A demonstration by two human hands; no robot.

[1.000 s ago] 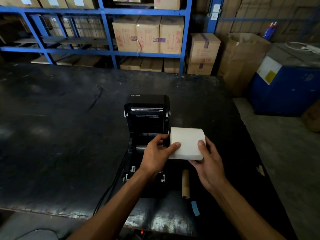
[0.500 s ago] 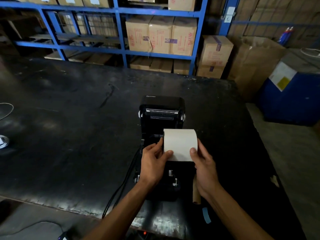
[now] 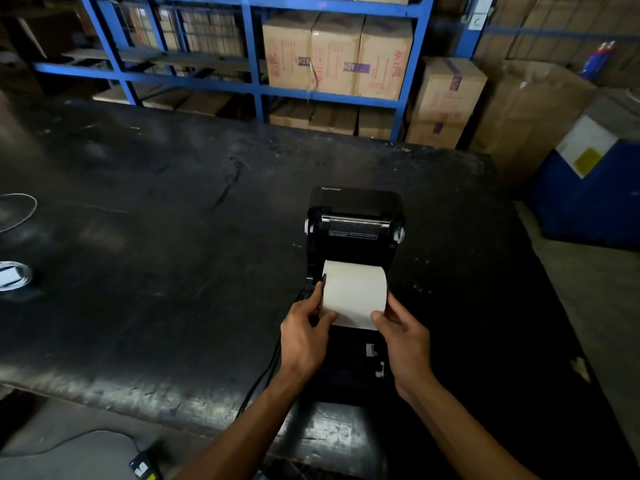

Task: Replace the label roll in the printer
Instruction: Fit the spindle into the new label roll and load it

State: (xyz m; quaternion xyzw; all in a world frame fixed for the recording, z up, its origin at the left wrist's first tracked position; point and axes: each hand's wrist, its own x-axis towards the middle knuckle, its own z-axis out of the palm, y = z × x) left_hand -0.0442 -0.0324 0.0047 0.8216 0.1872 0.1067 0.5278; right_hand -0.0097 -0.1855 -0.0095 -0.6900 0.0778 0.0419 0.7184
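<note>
A black plastic label printer (image 3: 353, 237) with its lid raised stands on a dark, scuffed work table (image 3: 156, 237), and a white cylindrical label roll (image 3: 355, 292) is held over its open bay, lying on its side; whether it touches the bay floor cannot be told. The left hand (image 3: 304, 337) grips the roll's left end with thumb and fingers closed on it, and the right hand (image 3: 405, 341) grips the right end, thumb on the front face. Behind the table, brown cardboard boxes (image 3: 337, 57) sit on 1 blue metal shelving rack (image 3: 252, 81), and black cables (image 3: 263, 379) run off the near edge.
</note>
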